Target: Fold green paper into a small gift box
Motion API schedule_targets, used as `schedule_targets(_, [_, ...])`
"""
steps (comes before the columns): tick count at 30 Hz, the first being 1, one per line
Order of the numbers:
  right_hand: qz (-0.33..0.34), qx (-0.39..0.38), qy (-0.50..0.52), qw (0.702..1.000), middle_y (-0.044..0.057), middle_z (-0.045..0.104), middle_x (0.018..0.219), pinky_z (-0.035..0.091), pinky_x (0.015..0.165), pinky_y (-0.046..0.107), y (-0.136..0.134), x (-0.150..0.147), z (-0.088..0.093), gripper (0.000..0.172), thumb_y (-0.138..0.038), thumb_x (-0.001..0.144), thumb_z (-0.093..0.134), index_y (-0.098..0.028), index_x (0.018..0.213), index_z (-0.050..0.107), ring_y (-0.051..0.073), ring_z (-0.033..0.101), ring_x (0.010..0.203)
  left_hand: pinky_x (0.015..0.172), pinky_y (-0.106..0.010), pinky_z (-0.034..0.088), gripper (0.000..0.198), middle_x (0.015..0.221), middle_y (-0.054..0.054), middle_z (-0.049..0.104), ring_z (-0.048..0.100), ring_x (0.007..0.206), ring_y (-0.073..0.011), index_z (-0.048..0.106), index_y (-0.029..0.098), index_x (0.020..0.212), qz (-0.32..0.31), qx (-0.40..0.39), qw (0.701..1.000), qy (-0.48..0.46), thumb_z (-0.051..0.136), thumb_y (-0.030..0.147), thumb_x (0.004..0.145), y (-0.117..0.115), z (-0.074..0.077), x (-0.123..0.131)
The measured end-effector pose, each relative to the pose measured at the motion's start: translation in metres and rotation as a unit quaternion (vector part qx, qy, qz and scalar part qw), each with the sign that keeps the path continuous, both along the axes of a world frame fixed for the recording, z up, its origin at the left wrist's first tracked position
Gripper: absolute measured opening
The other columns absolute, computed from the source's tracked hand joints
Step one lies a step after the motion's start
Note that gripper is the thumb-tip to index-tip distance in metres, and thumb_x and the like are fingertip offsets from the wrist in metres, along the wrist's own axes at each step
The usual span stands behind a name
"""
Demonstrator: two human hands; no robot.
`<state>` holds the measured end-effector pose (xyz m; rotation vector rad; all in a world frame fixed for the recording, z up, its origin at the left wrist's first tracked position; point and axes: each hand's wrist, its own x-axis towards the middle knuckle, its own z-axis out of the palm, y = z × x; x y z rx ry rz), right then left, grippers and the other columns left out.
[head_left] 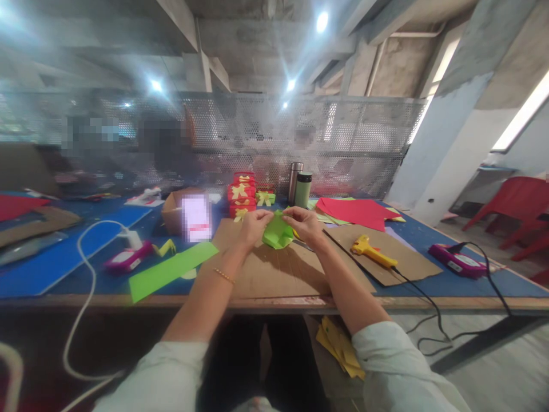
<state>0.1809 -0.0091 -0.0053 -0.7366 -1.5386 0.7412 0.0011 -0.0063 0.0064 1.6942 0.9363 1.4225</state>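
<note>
My left hand (254, 224) and my right hand (305, 222) are both pinched on the top edges of a folded piece of green paper (278, 232). I hold it just above a sheet of brown cardboard (274, 269) on the blue table (64, 263). The fingers of each hand are closed on the paper from opposite sides. A thin bracelet sits on my left wrist.
A green paper strip (171, 270) lies at left beside a pink device (127, 257) with a white cable. A yellow glue gun (372, 252) rests on cardboard at right. Red gift boxes (242, 198), two flasks (299, 186), red paper (355, 210) and a red chair (514, 207) stand beyond.
</note>
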Motion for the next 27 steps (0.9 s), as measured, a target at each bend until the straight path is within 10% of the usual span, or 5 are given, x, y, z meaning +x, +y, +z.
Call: schedule_targets(27, [-0.085, -0.028, -0.038, 0.995, 0.002, 0.057, 0.055, 0.038, 0.057, 0.028, -0.011, 0.001, 0.01, 0.05, -0.065, 0.073, 0.067, -0.019, 0.053, 0.061, 0.014, 0.048, 0.056, 0.084, -0.035, 0.055, 0.022, 0.092, -0.008, 0.077, 0.068, 0.084, -0.0208, 0.082, 0.02, 0.089, 0.05, 0.244, 0.952, 0.179, 0.064, 0.03, 0.097, -0.006, -0.004, 0.0])
